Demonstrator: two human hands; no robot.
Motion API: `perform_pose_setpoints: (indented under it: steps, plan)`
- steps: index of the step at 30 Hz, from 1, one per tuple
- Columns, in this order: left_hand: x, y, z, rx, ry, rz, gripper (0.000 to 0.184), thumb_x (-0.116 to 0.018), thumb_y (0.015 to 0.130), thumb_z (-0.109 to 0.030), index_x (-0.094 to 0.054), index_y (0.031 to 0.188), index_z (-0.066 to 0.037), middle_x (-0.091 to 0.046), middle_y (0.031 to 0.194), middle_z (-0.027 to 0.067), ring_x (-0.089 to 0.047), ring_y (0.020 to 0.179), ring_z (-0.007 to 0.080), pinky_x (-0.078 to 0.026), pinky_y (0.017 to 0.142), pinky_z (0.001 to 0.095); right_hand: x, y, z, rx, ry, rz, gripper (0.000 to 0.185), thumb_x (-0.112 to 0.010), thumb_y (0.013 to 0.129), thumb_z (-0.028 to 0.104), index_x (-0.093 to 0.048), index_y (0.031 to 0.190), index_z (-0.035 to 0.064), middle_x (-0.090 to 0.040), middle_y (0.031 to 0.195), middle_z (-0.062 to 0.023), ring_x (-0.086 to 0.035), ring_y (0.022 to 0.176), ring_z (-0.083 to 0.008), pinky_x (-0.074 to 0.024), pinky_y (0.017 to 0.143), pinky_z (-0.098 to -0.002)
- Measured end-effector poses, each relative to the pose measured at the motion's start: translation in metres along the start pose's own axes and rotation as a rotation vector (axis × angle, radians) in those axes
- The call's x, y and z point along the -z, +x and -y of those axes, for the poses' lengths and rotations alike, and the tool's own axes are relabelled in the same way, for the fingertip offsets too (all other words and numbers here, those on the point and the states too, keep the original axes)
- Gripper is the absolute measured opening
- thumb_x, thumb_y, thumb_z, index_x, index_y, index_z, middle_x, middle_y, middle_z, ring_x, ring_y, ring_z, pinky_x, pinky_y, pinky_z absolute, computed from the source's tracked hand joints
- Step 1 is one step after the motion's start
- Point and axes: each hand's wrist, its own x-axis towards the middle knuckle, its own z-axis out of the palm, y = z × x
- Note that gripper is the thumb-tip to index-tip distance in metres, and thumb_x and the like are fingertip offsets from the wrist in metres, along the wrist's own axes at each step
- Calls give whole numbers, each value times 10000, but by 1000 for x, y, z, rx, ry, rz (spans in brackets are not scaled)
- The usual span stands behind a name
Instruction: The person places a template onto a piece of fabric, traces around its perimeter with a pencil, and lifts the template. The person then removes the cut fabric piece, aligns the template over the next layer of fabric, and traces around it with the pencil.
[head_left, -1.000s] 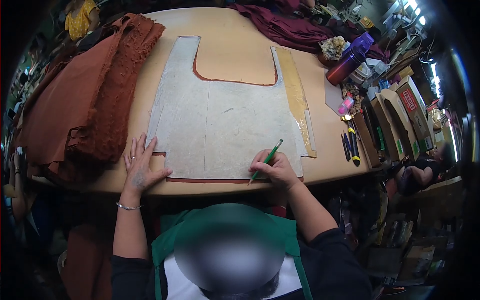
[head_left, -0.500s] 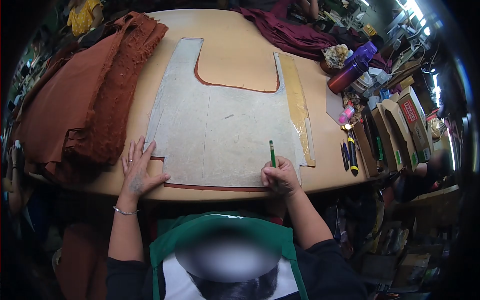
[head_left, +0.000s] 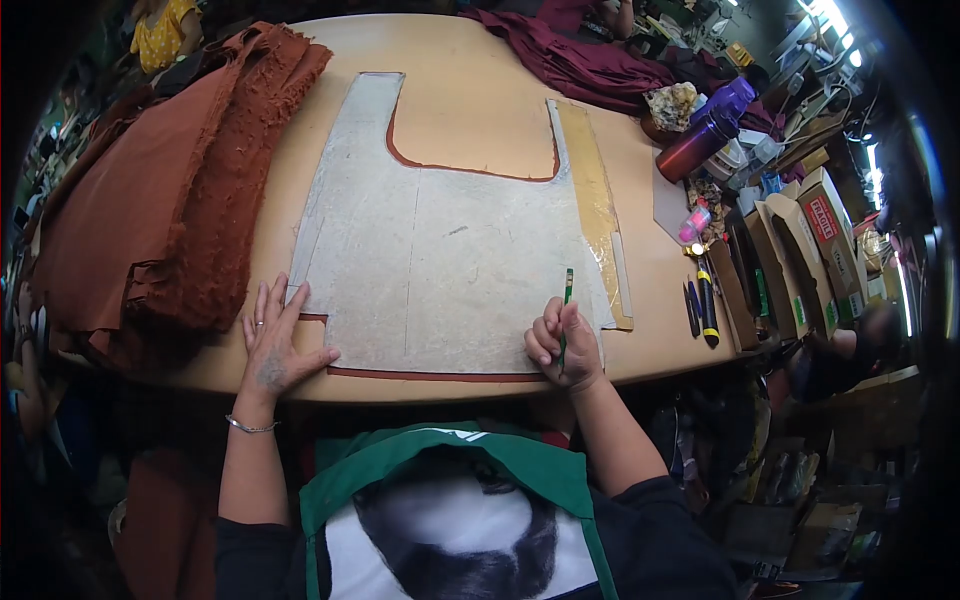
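Note:
A large pale pattern template [head_left: 460, 260] lies flat on the table, with rust-brown fabric [head_left: 440, 376] showing along its lower edge and its curved cutout. My left hand [head_left: 280, 345] is spread at the template's lower left corner, fingertips on its edge, with a ring and a bracelet on. Near the lower right corner, my right hand [head_left: 567, 345] is closed around a green pencil [head_left: 568, 285], which points upward. The pencil's lower end is largely hidden by the fingers.
A tall stack of rust-brown fabric [head_left: 130, 200] fills the table's left side. At right lie a yellow-black cutter [head_left: 707, 310], pens [head_left: 692, 308], a purple bottle [head_left: 697, 145] and cardboard boxes [head_left: 825, 230]. Maroon cloth [head_left: 580, 65] lies at the back, with other people beyond.
My right hand has turned and shifted slightly right, and the pencil now stands a little farther right and higher. My left hand stays in place on the template.

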Motion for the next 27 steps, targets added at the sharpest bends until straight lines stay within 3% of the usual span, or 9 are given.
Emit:
perform_pose_setpoints:
  steps: [3,12,18,22,26,27]
  plan:
    - [-1,1,0,-3,7,-5,931,-712,507,-483,-339,1297,-161,-163,1404,84,-63,1304,303,-62,967,601,4,3,-1,-1,73,19,464,-308,865,511,-408,684,96,-301,459,6,-326,414,-119,-287,418,-217]
    - [-1,1,0,0,4,-6,929,-723,503,-454,-336,1299,-172,-162,1405,83,-66,1305,300,-61,972,596,6,2,0,-7,134,52,478,-281,886,482,-402,657,80,-317,473,-16,-347,437,-137,-310,441,-229]
    - [-2,1,1,-6,13,-8,922,-718,513,-460,-332,1300,-177,-162,1405,82,-68,1304,299,-66,975,592,-4,-1,-5,119,-82,-43,364,-347,908,305,-458,684,41,-397,577,-50,-394,535,-138,-349,526,-227]
    - [-1,0,0,-6,21,-6,916,-711,522,-471,-330,1301,-177,-165,1404,81,-72,1304,300,-79,974,591,-1,-4,-7,92,-195,-25,369,-367,901,322,-474,693,36,-454,642,-55,-403,555,-116,-350,528,-216]
    - [-2,1,2,-5,62,-13,921,-705,518,-497,-336,1298,-174,-174,1400,82,-84,1300,307,-92,968,595,-14,0,-21,60,-114,-87,163,-522,849,173,-502,740,53,-507,696,-33,-440,578,-94,-375,546,-215]
    - [-2,1,2,0,61,-7,917,-698,516,-512,-349,1290,-166,-178,1397,87,-90,1298,308,-91,968,594,-22,2,-24,45,-254,-82,125,-550,827,143,-509,755,51,-516,708,-30,-457,601,-94,-386,565,-217]
